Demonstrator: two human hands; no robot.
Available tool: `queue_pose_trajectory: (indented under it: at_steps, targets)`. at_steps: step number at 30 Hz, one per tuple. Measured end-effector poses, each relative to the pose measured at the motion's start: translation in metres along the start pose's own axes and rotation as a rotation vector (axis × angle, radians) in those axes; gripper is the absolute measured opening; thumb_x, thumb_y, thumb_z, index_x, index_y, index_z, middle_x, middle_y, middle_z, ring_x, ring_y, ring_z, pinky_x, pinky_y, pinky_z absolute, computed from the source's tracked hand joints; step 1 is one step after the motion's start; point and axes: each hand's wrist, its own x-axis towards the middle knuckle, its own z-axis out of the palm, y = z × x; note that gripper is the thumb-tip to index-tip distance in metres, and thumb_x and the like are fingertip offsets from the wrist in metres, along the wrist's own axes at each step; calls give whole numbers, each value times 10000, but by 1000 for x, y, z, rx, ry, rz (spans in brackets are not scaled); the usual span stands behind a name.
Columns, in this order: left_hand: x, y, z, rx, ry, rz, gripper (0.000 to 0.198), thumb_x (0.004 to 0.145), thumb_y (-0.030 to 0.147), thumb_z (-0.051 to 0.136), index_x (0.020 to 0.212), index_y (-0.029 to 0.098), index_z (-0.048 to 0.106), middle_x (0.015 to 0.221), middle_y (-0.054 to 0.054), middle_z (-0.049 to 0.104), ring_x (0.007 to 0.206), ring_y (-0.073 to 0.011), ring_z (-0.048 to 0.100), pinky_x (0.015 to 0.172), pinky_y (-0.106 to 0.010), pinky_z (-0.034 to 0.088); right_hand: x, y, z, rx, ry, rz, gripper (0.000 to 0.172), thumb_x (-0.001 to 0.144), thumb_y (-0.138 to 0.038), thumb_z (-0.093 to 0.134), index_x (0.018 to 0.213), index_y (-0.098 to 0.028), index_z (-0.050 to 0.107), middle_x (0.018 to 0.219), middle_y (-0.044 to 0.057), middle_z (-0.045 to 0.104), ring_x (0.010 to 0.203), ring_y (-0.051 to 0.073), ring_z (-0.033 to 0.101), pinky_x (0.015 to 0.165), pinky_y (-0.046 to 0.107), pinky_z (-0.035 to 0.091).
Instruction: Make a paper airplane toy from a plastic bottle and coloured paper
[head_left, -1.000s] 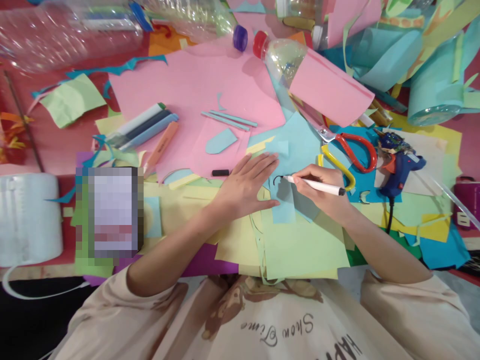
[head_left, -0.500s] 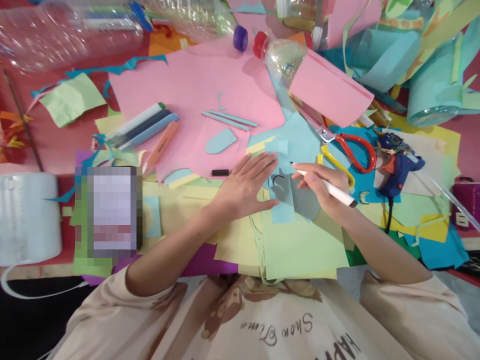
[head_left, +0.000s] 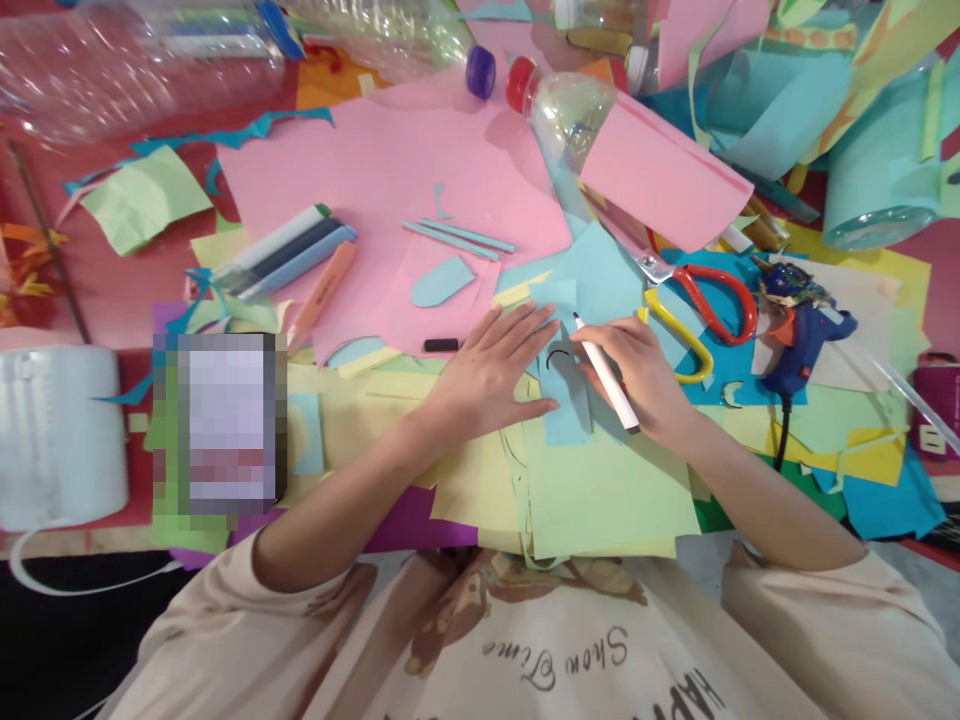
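A: What lies around our hands?

B: Clutter on every side. The scissors [head_left: 701,305] lie just right of our right hand [head_left: 637,375], with the glue gun [head_left: 799,335] beyond them. A black cap [head_left: 440,345] sits just left of our left hand [head_left: 491,370]. The pens [head_left: 292,250] lie farther left, by the edge of the pink sheet [head_left: 390,170]. A bottle [head_left: 562,110] lies at the far side, partly under a folded pink paper.

A: Does anything stand in the way?

B: Only our own hands. The left one lies flat, fingers stretched out and loose, with its fingertips on the left edge of the blue piece [head_left: 566,415]. The right one is clenched round the marker [head_left: 606,372] and hides the piece's right side.

A: Where is the blue piece?

B: Between our hands, on top of the green sheet [head_left: 600,490], with a small black arc [head_left: 556,356] drawn on it.

A: What differs from a second ago?

B: Then we held the marker nearly level, with its tip on the arc. Now we hold it steeply, and its tip points away from us near the piece's far edge, off the arc. Our left hand has not moved.
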Motion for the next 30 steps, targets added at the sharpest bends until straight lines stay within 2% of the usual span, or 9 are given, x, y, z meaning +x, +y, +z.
queue_pose_trajectory:
  at_steps: [5,8,10,18,21,24,26,28,30]
  targets:
    - [-2,-3,-2,31,101,146,632,893,542,553,1385,151,487,1361,-159,588,1295,-294,527,1146,-521,369,-1,0,-6,26,-72,16,368,898,-144,563,1243,-263,515,1024,62,698,1039,257,578,883,402,494]
    - [-3,-2,-5,47,67,258,416,936,376,546,1334,256,544,1350,-142,576,1255,-284,548,1055,-502,461,-2,1,-9,47,-99,18,384,891,-148,566,1252,-266,506,1056,68,691,1074,265,567,888,404,496]
    - [-3,-1,-6,53,52,294,386,937,267,546,1321,303,553,1368,-148,545,1273,-296,531,1017,-505,483,-2,1,-10,55,-116,15,407,878,-138,574,1257,-266,498,1074,71,691,1074,265,566,893,408,493]
    - [-9,5,-6,31,0,245,433,930,192,540,1339,337,532,1494,-130,433,1366,-306,455,1081,-539,426,2,-2,-22,95,-174,8,455,812,-61,538,1227,-246,513,1058,61,690,1027,246,585,891,396,493]
    - [-11,6,-5,35,-1,228,418,937,193,529,1333,325,537,1522,-124,407,1389,-297,436,1113,-530,399,3,-5,-23,145,-132,27,365,834,-99,549,1166,-250,547,999,46,703,976,231,606,864,384,500]
    - [-12,8,-6,46,-3,221,386,945,196,514,1312,309,555,1537,-127,392,1404,-301,423,1130,-536,379,2,-7,-21,294,12,119,176,898,-246,579,1073,-258,592,920,27,706,900,203,632,826,360,504]
    - [-13,8,-6,56,-9,225,393,950,207,511,1326,312,544,1540,-136,387,1405,-310,424,1128,-542,379,-1,-7,-19,497,99,204,191,946,-370,524,1081,-258,598,856,13,679,788,167,631,719,316,507]
    - [-13,8,-6,61,-15,229,413,952,218,514,1352,322,520,1546,-138,378,1413,-311,415,1133,-542,373,-2,-7,-17,690,117,267,261,972,-440,458,1087,-253,599,799,-4,633,660,128,586,593,270,470]
    - [-13,8,-6,60,-21,226,412,951,217,517,1351,317,520,1558,-132,363,1426,-306,396,1149,-536,357,-2,-9,-17,745,59,303,246,963,-432,484,1008,-235,624,758,-13,611,605,105,539,535,243,424]
